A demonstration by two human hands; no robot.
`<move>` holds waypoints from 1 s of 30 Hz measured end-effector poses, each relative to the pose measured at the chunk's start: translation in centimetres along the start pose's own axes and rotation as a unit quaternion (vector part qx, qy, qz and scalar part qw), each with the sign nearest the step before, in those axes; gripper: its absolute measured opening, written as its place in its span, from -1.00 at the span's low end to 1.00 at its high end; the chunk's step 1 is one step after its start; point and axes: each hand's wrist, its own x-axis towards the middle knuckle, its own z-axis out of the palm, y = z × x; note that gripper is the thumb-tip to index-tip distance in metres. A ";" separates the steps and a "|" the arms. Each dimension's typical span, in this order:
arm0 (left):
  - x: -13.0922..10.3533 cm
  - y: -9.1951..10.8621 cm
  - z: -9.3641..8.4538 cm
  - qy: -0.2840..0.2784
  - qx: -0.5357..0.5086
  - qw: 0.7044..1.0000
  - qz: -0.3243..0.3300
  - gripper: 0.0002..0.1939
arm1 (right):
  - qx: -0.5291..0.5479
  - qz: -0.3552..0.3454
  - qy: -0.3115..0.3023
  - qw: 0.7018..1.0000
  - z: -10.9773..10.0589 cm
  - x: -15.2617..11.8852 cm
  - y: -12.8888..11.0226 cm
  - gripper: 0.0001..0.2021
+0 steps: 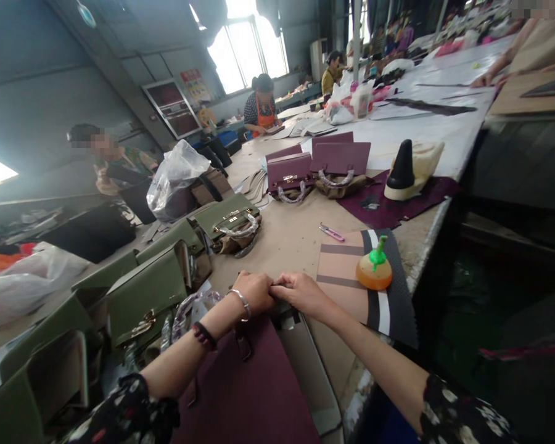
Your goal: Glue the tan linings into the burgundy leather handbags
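A dark purple leather bag (254, 385) lies on the table just in front of me, with a small loop handle fitting on it. My left hand (254, 292) is closed at its far edge, a silver bangle on the wrist. Right beside it, my right hand (300, 293) pinches a small dark piece between thumb and fingers; its shape is mostly hidden. The fingertips of both hands nearly meet there. Under my right forearm shows a grey-beige panel (308, 364).
Green handbags (145, 296) line the left; purple handbags (289, 169) stand ahead. A pink cutter (332, 232), an orange glue bottle (374, 271) on striped panels (342, 265), and a black cone (401, 166) are at the right. Several people work beyond.
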 end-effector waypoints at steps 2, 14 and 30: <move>0.3 -0.4 0.4 0.002 -0.014 1.000 -0.003 -0.81 | -0.005 -0.008 0.014 1.000 -0.6 -0.6 0.4 -0.83; 0.9 -1.8 1.1 0.042 -0.017 0.999 0.022 -0.67 | -0.136 -0.026 0.025 0.990 -0.8 -8.5 1.7 -0.89; 3.1 1.6 -0.6 0.000 -0.013 0.996 0.087 -0.81 | -0.324 -0.295 0.164 0.884 6.2 -6.6 7.1 -0.74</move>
